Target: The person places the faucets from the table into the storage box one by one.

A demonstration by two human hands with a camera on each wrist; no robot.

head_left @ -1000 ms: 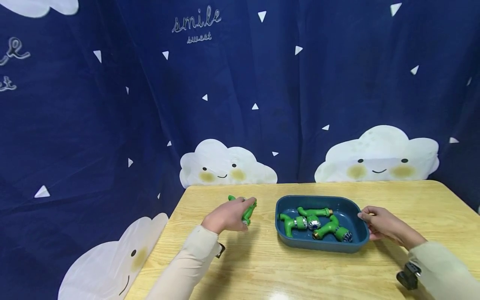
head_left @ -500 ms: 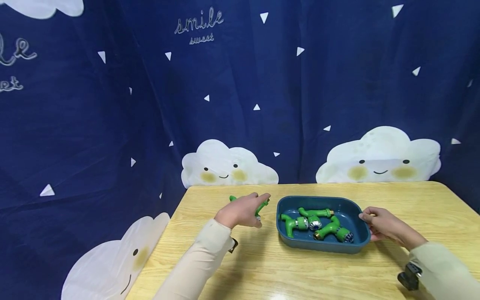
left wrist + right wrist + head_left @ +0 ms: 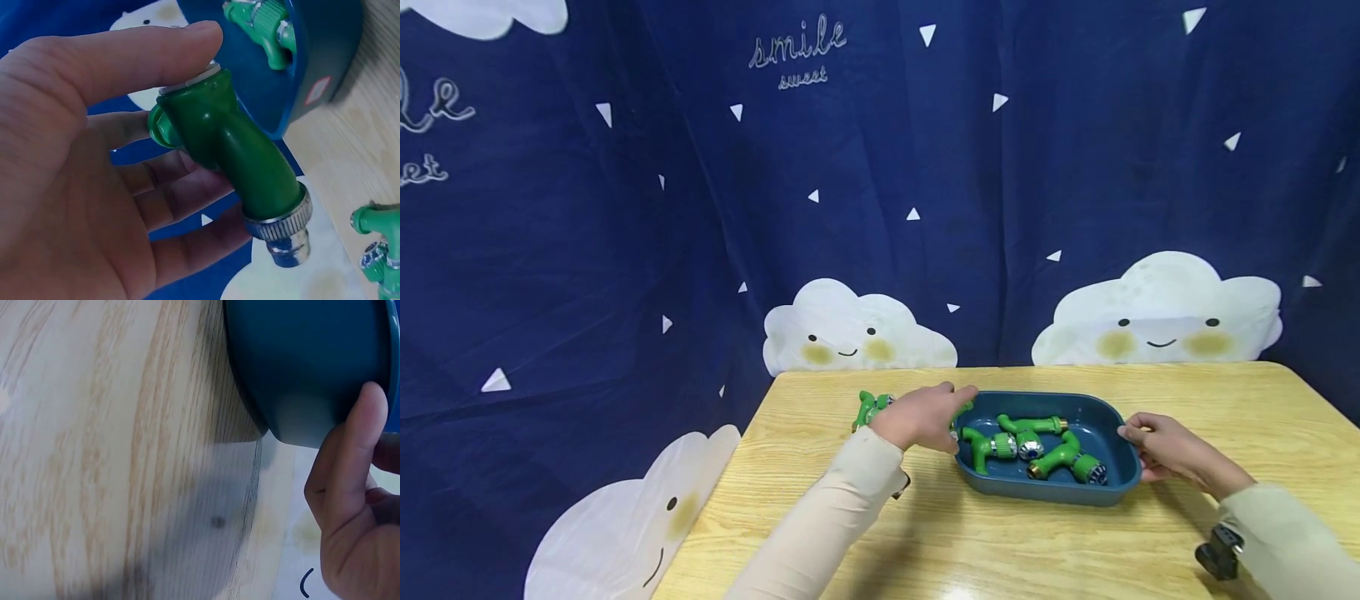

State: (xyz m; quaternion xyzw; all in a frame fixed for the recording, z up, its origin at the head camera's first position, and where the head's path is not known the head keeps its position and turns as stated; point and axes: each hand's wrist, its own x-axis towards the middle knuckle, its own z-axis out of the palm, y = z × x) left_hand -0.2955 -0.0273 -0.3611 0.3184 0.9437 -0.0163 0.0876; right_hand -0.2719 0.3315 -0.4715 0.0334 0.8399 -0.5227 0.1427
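Note:
A green plastic tap (image 3: 250, 156) with a chrome ring and nozzle is in my left hand (image 3: 921, 419), pinched between thumb and fingers. In the head view the hand hides most of this tap, at the left end of a dark blue tub (image 3: 1037, 492). Three more green taps lie inside the tub: one at the left (image 3: 992, 448), one at the back (image 3: 1026, 425) and one at the front right (image 3: 1067, 458). My right hand (image 3: 1172, 450) pinches the tub's right end, its thumb (image 3: 369, 412) against the outer wall.
Another green tap (image 3: 872, 408) lies on the wooden table (image 3: 985, 542), left of the tub and partly behind the left hand. Behind the table's far edge hangs a dark blue curtain (image 3: 880, 150) with white clouds and triangles.
My left hand has carried its tap rightward to the tub's left end, uncovering the tap left on the table. The right hand and the tub stay about where they were.

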